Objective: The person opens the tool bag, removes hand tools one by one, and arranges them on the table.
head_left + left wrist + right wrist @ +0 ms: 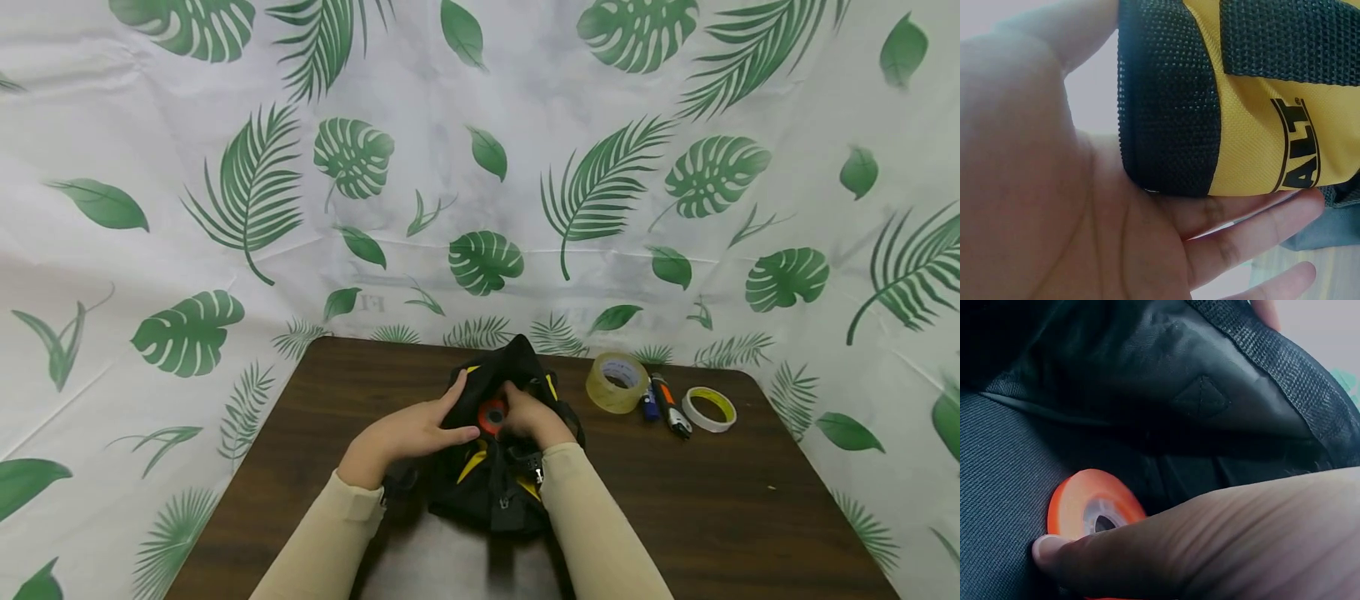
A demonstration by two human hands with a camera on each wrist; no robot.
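A black and yellow tool bag stands on the table, its mouth gaping upward. My right hand reaches inside it. There, an orange tape roll rests against the dark lining, and my right hand holds it with the thumb across its face; the other fingers are hidden. At the bag's left side is my left hand, thumb and fingers spread. In the left wrist view, nearly straight fingers of this hand touch the bag's yellow panel from below.
Right of the bag on the brown table stands a wide clear tape roll. Beside it lie a small blue item, an orange and black utility knife and a white tape roll. A leaf-print sheet hangs behind.
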